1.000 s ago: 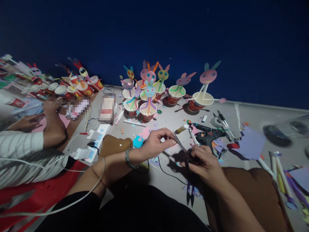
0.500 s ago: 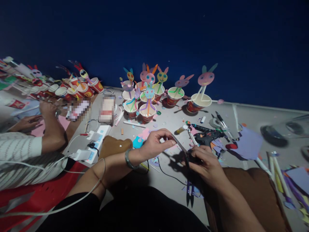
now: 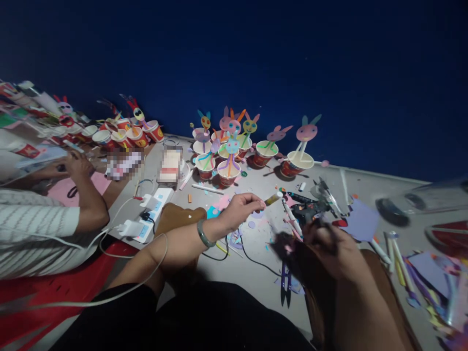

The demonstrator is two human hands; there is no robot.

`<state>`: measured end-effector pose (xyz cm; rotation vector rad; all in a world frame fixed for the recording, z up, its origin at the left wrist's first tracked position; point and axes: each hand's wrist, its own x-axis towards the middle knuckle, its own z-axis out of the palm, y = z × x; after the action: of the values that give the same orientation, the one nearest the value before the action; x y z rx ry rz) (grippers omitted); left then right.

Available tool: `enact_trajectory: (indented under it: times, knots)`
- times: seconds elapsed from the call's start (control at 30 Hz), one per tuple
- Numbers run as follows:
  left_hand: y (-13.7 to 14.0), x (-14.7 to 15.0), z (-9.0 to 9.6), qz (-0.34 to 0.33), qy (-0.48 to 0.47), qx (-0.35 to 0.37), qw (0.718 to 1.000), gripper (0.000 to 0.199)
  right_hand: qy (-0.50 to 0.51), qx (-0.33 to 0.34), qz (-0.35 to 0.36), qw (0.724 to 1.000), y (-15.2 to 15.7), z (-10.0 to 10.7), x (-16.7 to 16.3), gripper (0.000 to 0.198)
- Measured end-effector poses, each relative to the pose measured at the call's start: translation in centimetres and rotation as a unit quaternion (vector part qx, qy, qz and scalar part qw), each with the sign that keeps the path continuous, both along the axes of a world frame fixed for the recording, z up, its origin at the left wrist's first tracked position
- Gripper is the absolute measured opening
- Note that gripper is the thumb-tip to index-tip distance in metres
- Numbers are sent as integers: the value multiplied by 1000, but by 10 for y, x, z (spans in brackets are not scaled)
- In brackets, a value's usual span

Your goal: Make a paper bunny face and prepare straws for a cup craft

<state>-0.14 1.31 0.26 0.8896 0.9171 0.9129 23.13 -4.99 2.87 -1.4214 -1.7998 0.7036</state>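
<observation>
My left hand (image 3: 245, 210), wearing a bracelet on the wrist, is raised over the table with thumb and fingers pinched together. Whatever is between its fingertips is too small to make out. Just past those fingertips is a small white-capped cylinder (image 3: 273, 198). My right hand (image 3: 340, 251) is smeared by motion and closed around dark scissors (image 3: 327, 236), whose blades are hard to pick out. Below and between the hands lies a pair of purple and black snips (image 3: 286, 282). Paper scraps (image 3: 252, 224) are scattered under my left hand.
Paper cups (image 3: 228, 178) with rabbit-faced figures stand along the back. A black glue gun (image 3: 309, 209) lies at right, near purple paper (image 3: 360, 219). At left are a power strip (image 3: 157, 214), cables and a phone (image 3: 170, 165). Another person's hand (image 3: 78, 165) works beyond them.
My right hand has drawn the scissors away from my left hand, to the right and down. My left hand stays pinched near the same spot. The view has shifted slightly.
</observation>
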Motion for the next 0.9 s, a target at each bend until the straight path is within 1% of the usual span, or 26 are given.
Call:
enact_trajectory:
  times: [0.07, 0.13, 0.17, 0.23, 0.33, 0.37, 0.43, 0.5, 0.57, 0.63, 0.7, 0.8, 0.83, 0.87, 0.9]
  knots:
    - [1, 1, 0, 7, -1, 3, 1000, 20, -34, -15, 34, 999, -5, -3, -10, 36]
    - [3, 1, 2, 14, -13, 6, 1000, 19, -72, -12, 26, 997, -9, -7, -13, 27]
    - [3, 1, 3, 18, -22, 8, 1000, 20, -85, -4, 0, 996, -10, -9, -11, 25]
    - [4, 1, 5, 22, -42, 9, 999, 22, -87, 10, -75, 993, -13, -13, -3, 25]
    - [5, 0, 6, 15, -57, 5, 998, 25, -98, 12, -199, 975, -20, -23, 21, 34]
    - [5, 0, 6, 11, -58, 5, 998, 26, -126, 10, -228, 966, -23, -26, 31, 36]
    - [5, 0, 4, 5, -56, 7, 998, 28, -221, 13, -254, 941, -31, -32, 53, 38]
    - [4, 0, 2, 1, -56, 9, 998, 29, -314, 32, -252, 915, -38, -37, 74, 39]
    - [4, 0, 1, -6, -62, 6, 998, 30, -379, 43, -236, 894, -44, -40, 91, 39]
    - [4, 0, 0, -16, -70, 1, 997, 31, -399, 46, -223, 888, -47, -39, 104, 38]
    - [3, -1, 0, -26, -71, -1, 997, 32, -409, 35, -222, 884, -49, -36, 109, 41]
    - [3, -3, 0, -38, -59, 1, 998, 31, -432, 20, -256, 865, -49, -26, 100, 51]
    - [2, -3, 0, -45, -53, 2, 998, 30, -421, 22, -265, 867, -49, -22, 92, 53]
    - [2, -4, 1, -55, -49, 4, 997, 30, -390, 29, -264, 882, -49, -18, 81, 55]
    - [1, -4, 1, -68, -44, 5, 997, 28, -335, 36, -247, 909, -49, -14, 68, 54]
